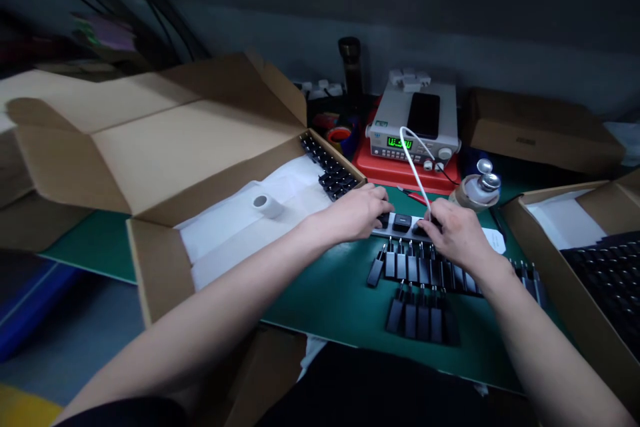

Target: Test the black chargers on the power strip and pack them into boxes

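Note:
My left hand (361, 211) has its fingers curled over a black power adapter (384, 219) at the left end of a white power strip (391, 233). Another black adapter (402, 221) sits upright in the strip between my hands. A white cable (413, 163) arches down from the bench instrument to my right hand (457, 230), which is closed around its lower end over the strip; the cable's tip is hidden by my fingers. Below the strip, black adapters (411, 268) lie in a row with their pins pointing away from me. Nearer to me lies a second, shorter row (423, 320).
An open cardboard box (165, 273) at the left holds white sheets, a white tube (267, 205) and black adapters. Another box (555, 267) of adapters stands at the right. Behind the strip are a bench instrument (385, 113) on a red tray and a metal-topped bottle (475, 192).

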`<state>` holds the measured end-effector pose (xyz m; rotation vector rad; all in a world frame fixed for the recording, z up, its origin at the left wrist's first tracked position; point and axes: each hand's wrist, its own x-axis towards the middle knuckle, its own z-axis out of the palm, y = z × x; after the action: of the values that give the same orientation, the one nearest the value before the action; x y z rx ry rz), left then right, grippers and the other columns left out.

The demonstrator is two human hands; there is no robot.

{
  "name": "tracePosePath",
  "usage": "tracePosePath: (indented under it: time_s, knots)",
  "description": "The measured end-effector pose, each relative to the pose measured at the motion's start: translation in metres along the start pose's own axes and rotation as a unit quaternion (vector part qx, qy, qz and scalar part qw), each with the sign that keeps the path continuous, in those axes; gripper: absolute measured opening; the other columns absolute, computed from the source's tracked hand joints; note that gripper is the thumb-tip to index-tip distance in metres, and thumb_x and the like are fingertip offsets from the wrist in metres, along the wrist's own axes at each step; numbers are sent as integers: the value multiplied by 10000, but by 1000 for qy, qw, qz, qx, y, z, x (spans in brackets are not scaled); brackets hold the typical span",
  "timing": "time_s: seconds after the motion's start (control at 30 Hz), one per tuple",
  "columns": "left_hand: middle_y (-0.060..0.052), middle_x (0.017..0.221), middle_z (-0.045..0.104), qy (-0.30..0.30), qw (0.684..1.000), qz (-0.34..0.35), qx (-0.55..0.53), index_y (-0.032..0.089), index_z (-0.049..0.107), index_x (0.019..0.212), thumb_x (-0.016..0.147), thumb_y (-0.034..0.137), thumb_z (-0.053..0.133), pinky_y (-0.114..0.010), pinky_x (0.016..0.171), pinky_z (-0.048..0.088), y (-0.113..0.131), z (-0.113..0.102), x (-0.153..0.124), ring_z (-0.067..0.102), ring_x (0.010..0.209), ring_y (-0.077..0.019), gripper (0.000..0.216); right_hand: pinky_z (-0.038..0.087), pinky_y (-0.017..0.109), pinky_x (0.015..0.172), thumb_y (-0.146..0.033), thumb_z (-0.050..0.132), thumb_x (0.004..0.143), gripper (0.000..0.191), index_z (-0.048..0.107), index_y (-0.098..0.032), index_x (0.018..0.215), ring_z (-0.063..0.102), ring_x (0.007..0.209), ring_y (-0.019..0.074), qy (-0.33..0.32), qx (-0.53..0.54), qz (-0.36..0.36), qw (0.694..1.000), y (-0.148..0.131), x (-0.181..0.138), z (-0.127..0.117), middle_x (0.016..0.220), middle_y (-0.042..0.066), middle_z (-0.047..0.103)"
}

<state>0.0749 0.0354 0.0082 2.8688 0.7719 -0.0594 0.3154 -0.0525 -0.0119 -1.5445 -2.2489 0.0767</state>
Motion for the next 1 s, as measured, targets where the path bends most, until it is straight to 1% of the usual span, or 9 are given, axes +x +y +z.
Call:
tracePosePath:
  time_s: [0.07,0.23,0.4,0.57,0.7,0.77,0.83,0.9,1.0]
  knots:
    - [-121,1209,655,21,1000,-17,3,152,708,1190,855,123,634,-405,986,518,-8,5,-7,605,1122,-284,344,424,301,637,-254,610,959,170,529,-202,819,603,731,186,6,13,4,1000,3,-1,1,851,52,651]
    - [-116,1055,710,27,997,-66,27,117,664,1220,809,18,507,-366,884,562,-14,4,-28,674,1017,-257,452,423,299,640,-261,592,980,164,538,-205,836,595,727,177,24,51,-10,998,4,-2,4,854,43,648]
    - [-123,1060,728,-15,997,-46,62,88,606,1298,690,-23,462,-358,828,574,-8,2,-25,704,988,-261,634,419,301,635,-260,576,991,173,530,-205,835,599,746,183,36,58,-19,997,2,-1,7,841,40,636]
    - [-137,1042,732,-8,998,-40,42,70,565,1345,689,-14,485,-381,794,583,-14,20,-24,718,940,-276,667,443,315,646,-276,554,996,180,534,-211,829,595,742,183,20,64,-3,998,1,-3,2,838,43,635]
    - [-200,1233,696,47,998,-33,19,23,452,1444,824,75,560,-444,948,563,-3,31,-21,688,1107,-308,632,483,328,704,-234,530,993,115,562,-205,886,610,785,184,-9,82,0,997,-3,-4,-2,902,52,654]
    - [-207,1369,631,88,996,-24,-1,49,443,1456,881,159,621,-467,1046,510,10,34,-12,629,1230,-320,612,493,336,719,-206,522,987,102,573,-200,899,621,801,190,-16,80,2,997,-5,-3,-4,915,57,659]
    - [-170,1359,645,111,993,-31,-22,109,508,1402,894,209,666,-474,1038,500,24,37,-1,622,1228,-316,541,502,340,725,-193,523,983,109,589,-197,895,634,807,194,-6,96,5,995,-5,-4,-7,908,55,669]
    - [-129,1200,709,116,991,-50,-32,145,594,1272,882,213,692,-470,970,511,33,39,9,654,1126,-307,408,517,343,752,-205,544,977,107,620,-201,902,654,828,194,38,138,21,989,-2,-9,-13,903,47,689]
    - [-81,1022,708,127,988,-53,-64,167,645,1065,867,180,701,-438,928,500,34,39,13,653,1015,-272,206,540,348,747,-272,626,945,85,679,-208,925,676,806,194,124,213,102,964,11,-22,-25,891,37,719]
